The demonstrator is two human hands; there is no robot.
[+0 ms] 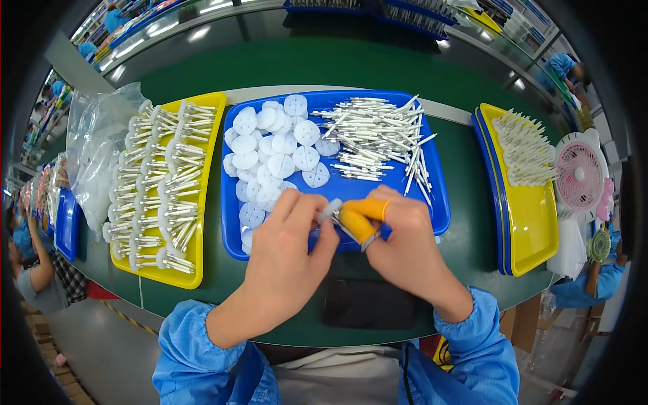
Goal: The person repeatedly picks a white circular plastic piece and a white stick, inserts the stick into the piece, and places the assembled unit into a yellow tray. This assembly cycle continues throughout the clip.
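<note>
White piece (329, 210) between fingers (327, 237) (blurred)

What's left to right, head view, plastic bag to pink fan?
Plastic bag → left yellow tray → discs → loose rods → right yellow tray → pink fan

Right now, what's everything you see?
Tabletop: one, green, underneath
Rectangular plastic tray: one, blue, centre
Round plastic discs: many, white, centre left
Thin rods: many, white, centre right
Left tray: one, yellow, left
Rodded discs: many, white, left tray
Plastic bag: one, clear, left
Right tray: one, yellow, atop blue trays
Piled rods: many, white, right tray
Round fan: one, pink, right
Smaller fan: one, green, below
Flat rectangle: one, black, near edge
Workers: several, blue-clothed, edges
Blurred piece: one, pale, centre
Left hand: one, blue sleeve, centre
Right hand: one, orange finger covers, centre
</note>
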